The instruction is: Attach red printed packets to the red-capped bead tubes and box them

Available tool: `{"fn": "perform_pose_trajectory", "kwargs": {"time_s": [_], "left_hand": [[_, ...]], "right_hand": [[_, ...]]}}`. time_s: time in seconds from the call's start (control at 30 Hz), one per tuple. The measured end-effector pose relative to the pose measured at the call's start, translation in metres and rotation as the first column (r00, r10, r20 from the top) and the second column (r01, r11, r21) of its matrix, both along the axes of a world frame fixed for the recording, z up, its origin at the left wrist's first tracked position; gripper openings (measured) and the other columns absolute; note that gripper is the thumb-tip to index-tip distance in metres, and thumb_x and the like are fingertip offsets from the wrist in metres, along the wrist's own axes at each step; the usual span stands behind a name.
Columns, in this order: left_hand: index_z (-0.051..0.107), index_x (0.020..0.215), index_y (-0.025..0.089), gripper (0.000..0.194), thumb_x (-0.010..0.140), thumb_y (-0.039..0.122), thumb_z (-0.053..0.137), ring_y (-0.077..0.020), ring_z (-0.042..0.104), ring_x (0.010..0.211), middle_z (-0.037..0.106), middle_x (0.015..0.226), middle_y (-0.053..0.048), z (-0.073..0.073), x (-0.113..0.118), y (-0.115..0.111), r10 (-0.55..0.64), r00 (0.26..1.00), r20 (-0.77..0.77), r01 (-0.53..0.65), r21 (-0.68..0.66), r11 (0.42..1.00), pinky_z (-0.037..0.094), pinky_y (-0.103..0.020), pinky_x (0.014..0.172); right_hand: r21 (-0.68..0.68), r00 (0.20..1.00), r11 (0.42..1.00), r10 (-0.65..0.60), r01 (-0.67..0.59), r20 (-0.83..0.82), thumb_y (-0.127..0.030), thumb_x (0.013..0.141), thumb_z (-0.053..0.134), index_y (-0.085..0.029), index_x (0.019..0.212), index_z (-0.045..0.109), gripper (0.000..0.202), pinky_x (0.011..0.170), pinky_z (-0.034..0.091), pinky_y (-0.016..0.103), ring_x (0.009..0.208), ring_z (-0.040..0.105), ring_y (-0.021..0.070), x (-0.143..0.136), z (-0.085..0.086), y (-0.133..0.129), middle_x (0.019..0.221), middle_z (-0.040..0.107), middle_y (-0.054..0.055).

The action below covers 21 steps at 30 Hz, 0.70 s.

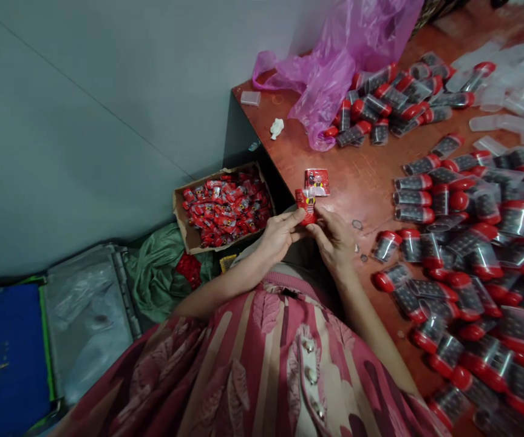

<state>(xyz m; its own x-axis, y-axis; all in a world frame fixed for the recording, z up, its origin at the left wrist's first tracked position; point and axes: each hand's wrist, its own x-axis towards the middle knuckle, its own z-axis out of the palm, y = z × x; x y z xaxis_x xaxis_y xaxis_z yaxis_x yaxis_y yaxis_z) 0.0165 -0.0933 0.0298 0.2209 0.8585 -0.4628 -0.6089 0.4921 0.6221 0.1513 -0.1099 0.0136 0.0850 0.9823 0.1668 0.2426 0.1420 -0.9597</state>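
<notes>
Both my hands hold one small red printed packet [306, 207] at the table's near left edge. My left hand [280, 235] pinches it from the left, thumb on top. From the right, my right hand [336, 238] grips its lower corner with thumb and fingers. Just beyond it, a second red packet [317, 181] with a shiny clear face lies flat on the red-brown table [357, 176]. Left of my hands, a cardboard box [180, 218] below the table holds many small red wrapped pieces [229, 206].
Clear cases with red caps [466, 243] crowd the table's right side, with more at the back [391, 100]. A pink plastic bag [330, 73] lies at the far edge near a small clear lid [250, 98]. Green cloth [156, 273] and a blue crate [13, 358] are lower left.
</notes>
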Motion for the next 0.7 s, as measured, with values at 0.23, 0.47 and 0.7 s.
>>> {"fn": "perform_pose_trajectory", "kwargs": {"time_s": [0.23, 0.47, 0.7], "left_hand": [[0.076, 0.083, 0.018, 0.024, 0.072, 0.039, 0.071, -0.0171, 0.061, 0.080, 0.070, 0.082, -0.002, 0.008, -0.008, 0.003, 0.038, 0.858, -0.513, 0.141, 0.304, 0.942, 0.043, -0.026, 0.078], [0.076, 0.085, 0.024, 0.019, 0.066, 0.019, 0.075, -0.0188, 0.062, 0.091, 0.071, 0.094, -0.004, 0.023, -0.005, 0.005, 0.142, 0.846, -0.514, 0.133, 0.461, 0.877, 0.042, -0.028, 0.092], [0.074, 0.093, 0.025, 0.025, 0.069, 0.017, 0.072, -0.0194, 0.060, 0.104, 0.068, 0.106, -0.006, 0.026, -0.002, -0.006, 0.212, 0.809, -0.548, 0.168, 0.562, 0.810, 0.038, -0.032, 0.102]], "right_hand": [[-0.215, 0.929, 0.977, -0.069, -0.012, -0.364, -0.036, 0.078, 0.068, -0.025, 0.101, 0.068, 0.026, 0.083, 0.054, 0.038, 0.081, 0.066, 0.0158, -0.004, -0.002, -0.001, 0.096, 0.071, 0.001], [-0.385, 0.728, 0.897, -0.116, -0.215, -0.676, -0.041, 0.071, 0.072, -0.025, 0.089, 0.060, 0.027, 0.063, 0.059, 0.027, 0.064, 0.063, 0.0108, -0.006, 0.010, 0.010, 0.082, 0.066, -0.004], [-0.378, 0.701, 0.892, -0.104, -0.248, -0.705, -0.042, 0.072, 0.068, -0.025, 0.088, 0.063, 0.024, 0.062, 0.057, 0.024, 0.065, 0.060, 0.0108, -0.007, 0.005, 0.008, 0.084, 0.066, -0.001]]}}
